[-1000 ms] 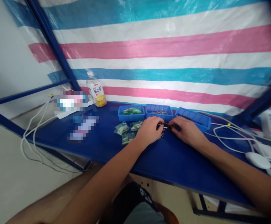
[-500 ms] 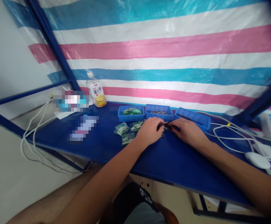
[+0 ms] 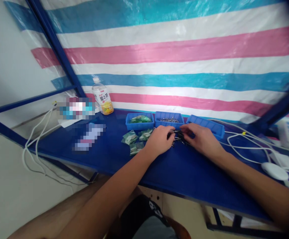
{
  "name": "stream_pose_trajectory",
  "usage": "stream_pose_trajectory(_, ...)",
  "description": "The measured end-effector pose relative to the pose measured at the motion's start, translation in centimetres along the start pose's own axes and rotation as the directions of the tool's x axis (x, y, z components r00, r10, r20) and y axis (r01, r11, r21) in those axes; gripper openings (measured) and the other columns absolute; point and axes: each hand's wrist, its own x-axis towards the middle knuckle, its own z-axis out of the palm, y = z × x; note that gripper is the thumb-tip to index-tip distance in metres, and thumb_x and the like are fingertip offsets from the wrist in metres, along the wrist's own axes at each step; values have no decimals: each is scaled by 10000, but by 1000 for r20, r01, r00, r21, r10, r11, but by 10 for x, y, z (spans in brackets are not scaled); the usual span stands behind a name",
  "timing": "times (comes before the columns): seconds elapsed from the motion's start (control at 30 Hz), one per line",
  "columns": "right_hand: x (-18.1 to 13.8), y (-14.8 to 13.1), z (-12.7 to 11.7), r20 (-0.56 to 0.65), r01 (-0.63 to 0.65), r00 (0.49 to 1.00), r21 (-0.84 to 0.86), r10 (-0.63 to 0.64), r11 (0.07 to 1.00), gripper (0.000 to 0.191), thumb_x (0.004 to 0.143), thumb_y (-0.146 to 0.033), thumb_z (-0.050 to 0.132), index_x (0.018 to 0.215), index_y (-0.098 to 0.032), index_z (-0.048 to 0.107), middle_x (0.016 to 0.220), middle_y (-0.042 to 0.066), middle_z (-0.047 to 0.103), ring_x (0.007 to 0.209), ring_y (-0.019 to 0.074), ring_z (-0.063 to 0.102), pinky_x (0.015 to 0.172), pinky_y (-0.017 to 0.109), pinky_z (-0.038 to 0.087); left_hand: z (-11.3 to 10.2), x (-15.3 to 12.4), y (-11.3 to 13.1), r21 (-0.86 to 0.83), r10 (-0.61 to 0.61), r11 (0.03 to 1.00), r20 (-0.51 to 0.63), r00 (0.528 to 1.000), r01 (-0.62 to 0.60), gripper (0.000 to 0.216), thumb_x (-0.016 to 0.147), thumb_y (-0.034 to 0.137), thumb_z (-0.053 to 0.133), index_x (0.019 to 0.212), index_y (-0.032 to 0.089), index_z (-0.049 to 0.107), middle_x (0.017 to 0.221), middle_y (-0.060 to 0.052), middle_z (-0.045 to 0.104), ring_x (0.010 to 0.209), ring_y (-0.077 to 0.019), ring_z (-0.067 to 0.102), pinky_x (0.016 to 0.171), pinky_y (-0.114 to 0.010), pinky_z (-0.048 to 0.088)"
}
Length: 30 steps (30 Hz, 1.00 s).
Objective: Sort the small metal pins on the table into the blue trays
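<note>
Several thin, dark, screw-like pieces (image 3: 179, 139) lie in a loose pile on the blue table, between my two hands. On the left side of the pile, my left hand (image 3: 160, 137) curves its fingers, with thumb and forefinger apart. From the other side my right hand (image 3: 201, 136) reaches the pile, thumb and fingers apart and nothing visible gripped. Behind the hands stand a blue bin of silvery metal pieces (image 3: 156, 120) and another blue bin (image 3: 215, 130), partly covered by my right hand. Small green-tinted plastic packets (image 3: 136, 148) lie left of my left hand.
A third blue bin (image 3: 139, 126) contains green packets. A drink bottle (image 3: 103, 99) stands at the back left, near blurred items. White cables (image 3: 246, 156) and a round white device (image 3: 275, 170) lie to the right. Blue frame posts (image 3: 57, 49) and a striped sheet (image 3: 159, 53) border the table.
My right hand has lifted slightly and its fingers have spread, leaving dark pieces on the table between the hands. My left hand stays nearly in place.
</note>
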Motion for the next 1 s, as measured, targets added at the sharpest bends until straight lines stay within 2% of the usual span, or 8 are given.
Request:
stream_pose_trajectory(0.1, -2, -6, 4, -85, -83, 992, 167, 98, 983, 233, 923, -250, 676, 1154, -262, 705, 1023, 56, 787, 868, 253, 767, 832, 422, 646, -2, 1, 1, -42, -2, 999, -10, 1000, 2, 378, 1037, 285, 585, 1390, 187, 676, 1201, -67, 809, 1180, -279, 705, 1092, -475, 536)
stream_pose_trajectory(0.23, -4, -7, 8, -71, -134, 984, 316, 164, 939, 227, 921, -308, 718, 1143, -266, 700, 1026, 59, 782, 887, 256, 764, 854, 448, 657, -5, 3, 2, -113, 25, 993, -16, 1000, -26, 244, 1025, 263, 610, 1187, 214, 786, 1211, -52, 812, 1146, -242, 741, 1092, -419, 560)
stream_pose_trajectory(0.4, -6, -9, 8, -57, -123, 986, 381, 156, 917, 215, 934, -325, 723, 1138, -262, 704, 1034, 66, 771, 904, 253, 756, 882, 451, 652, -7, 4, 3, -229, -2, 973, -30, 1000, -5, 215, 999, 228, 638, 1135, 213, 803, 1186, -45, 822, 1096, -214, 771, 1061, -367, 583)
stream_pose_trajectory(0.53, -6, -15, 6, -52, -106, 990, 364, 134, 925, 215, 947, -324, 698, 1150, -253, 698, 1043, 71, 775, 919, 251, 759, 878, 438, 645, -8, 3, 7, -250, -7, 968, -34, 999, -2, 162, 981, 204, 659, 1057, 206, 802, 1129, -38, 832, 1058, -212, 779, 1025, -356, 591)
stream_pose_trajectory(0.7, -6, -19, 5, -19, -106, 993, 265, 115, 958, 209, 930, -329, 686, 1121, -242, 689, 919, 46, 779, 788, 227, 741, 730, 376, 623, -10, 3, 9, -310, -46, 950, -37, 998, 32, 126, 964, 200, 692, 1065, 206, 766, 1058, -37, 839, 999, -202, 798, 965, -331, 610)
stream_pose_trajectory(0.83, -6, -21, 5, 1, -107, 994, 243, 110, 964, 187, 912, -302, 670, 1089, -248, 646, 892, 39, 757, 751, 215, 721, 680, 347, 597, -10, 2, 9, -321, -48, 946, -16, 999, 41, 99, 950, 209, 716, 1041, 214, 752, 1017, -28, 838, 975, -198, 799, 953, -327, 611)
stream_pose_trajectory(1.0, -6, -24, 3, 17, -93, 996, 209, 92, 973, 306, 885, -242, 657, 1184, -251, 594, 900, 29, 735, 744, 206, 697, 711, 347, 592, -11, 1, 12, -360, -96, 928, 5, 995, 91, 219, 950, 305, 739, 1157, 233, 730, 1031, -27, 842, 951, -206, 798, 905, -322, 623)
